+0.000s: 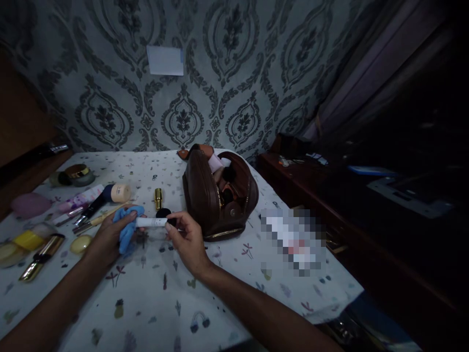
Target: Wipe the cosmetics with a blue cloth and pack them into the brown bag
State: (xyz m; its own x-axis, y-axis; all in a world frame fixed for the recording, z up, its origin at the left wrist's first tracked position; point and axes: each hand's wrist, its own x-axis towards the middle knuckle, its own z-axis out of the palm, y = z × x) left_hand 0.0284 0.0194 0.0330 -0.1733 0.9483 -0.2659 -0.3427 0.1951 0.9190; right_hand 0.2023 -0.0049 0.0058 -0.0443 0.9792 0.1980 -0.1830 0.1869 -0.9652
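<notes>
Centrally, a brown bag (200,195) stands on the patterned tablecloth (154,303) and serves as landmark; its zipped mouth gapes, which leaves the packed contents exposed and probably easy to reach. Just left of the bag, toward its near side, is the white tube (151,223), held roughly level between both hands. The left hand (107,235), on the side away from the bag, curls around a bunched blue cloth (126,238) and one end of the tube, thumb pressed on top; the cloth likely cushions or steadies the grip, though the fingers beneath are mostly hidden. The right hand (191,243), just before the bag, pinches the tube's dark end between thumb and index finger, a hold that leaves the white barrel uncovered; whether its other fingers touch is unclear. Left of the bag, a gold cylinder (158,199) sits just beyond a black round item (163,212). Well left of the bag, a cream-ended bottle (120,192), a gold-lidded jar (78,174) and a pink sponge-like object (31,205) are spread out, perhaps to keep each visible
</notes>
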